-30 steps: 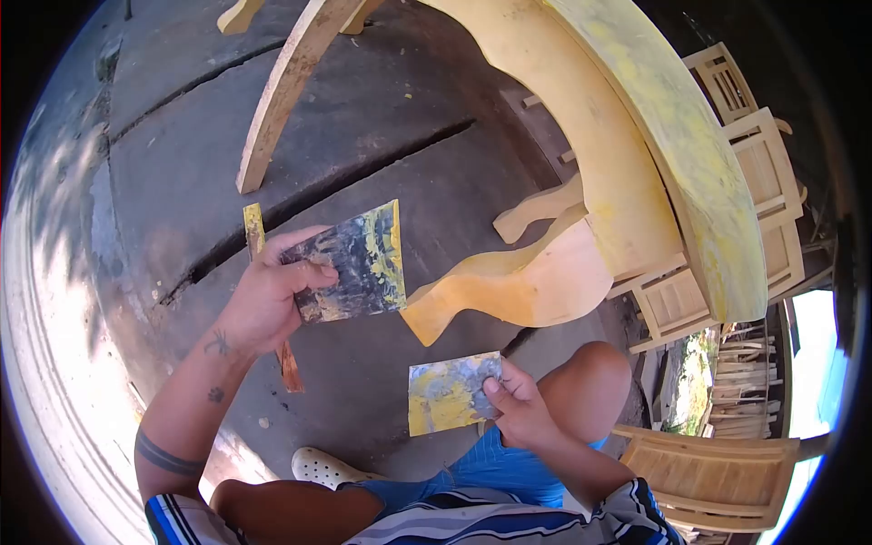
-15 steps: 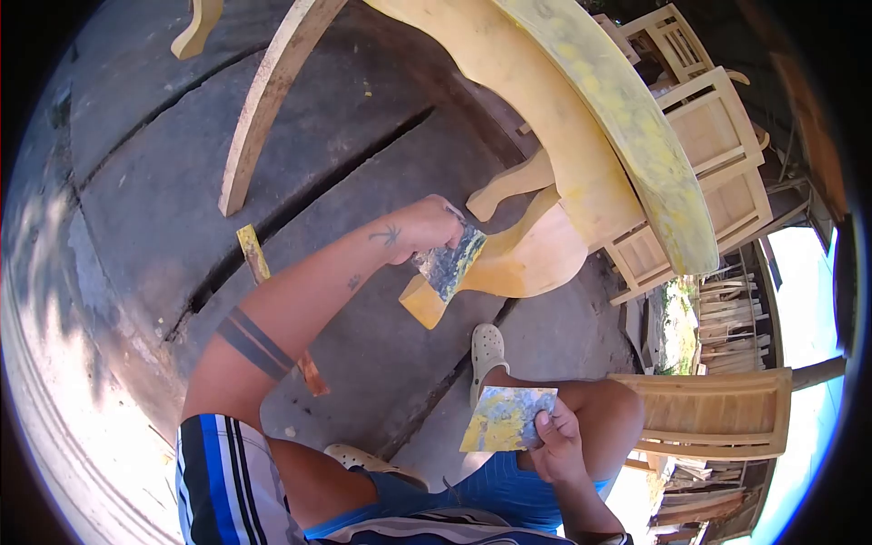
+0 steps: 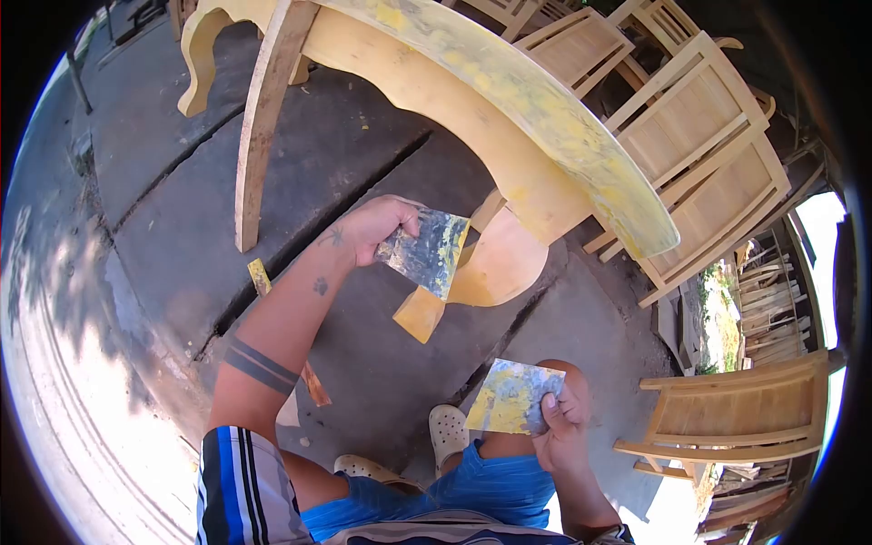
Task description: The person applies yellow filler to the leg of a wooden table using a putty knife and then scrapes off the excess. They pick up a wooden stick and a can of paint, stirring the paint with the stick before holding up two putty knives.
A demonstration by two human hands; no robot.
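Observation:
My left hand [image 3: 386,227] pinches a thin dark square plate [image 3: 427,250] streaked with yellow paste. It is held beside the curved leg [image 3: 500,263] of a pale wooden furniture piece, and its right edge overlaps the leg in view. Whether they touch, I cannot tell. Lower right, my right hand [image 3: 561,431] grips a second square plate [image 3: 516,397], thumb on top, its face smeared yellow and grey. Above both hands runs the furniture's long curved top edge [image 3: 545,118], patched with yellow, over a scalloped apron [image 3: 445,91].
A straight wooden leg [image 3: 263,136] stands upper left, near a curved one [image 3: 195,64]. Wooden panels [image 3: 699,154] lean at the upper right; a slatted wooden piece [image 3: 736,409] is at the right. Wood scraps [image 3: 315,385] lie on the concrete floor [image 3: 363,336].
The view has shifted. My left hand has drawn back from the curved leg, and its plate now shows more of its face. My right hand still holds its plate, slightly higher in view.

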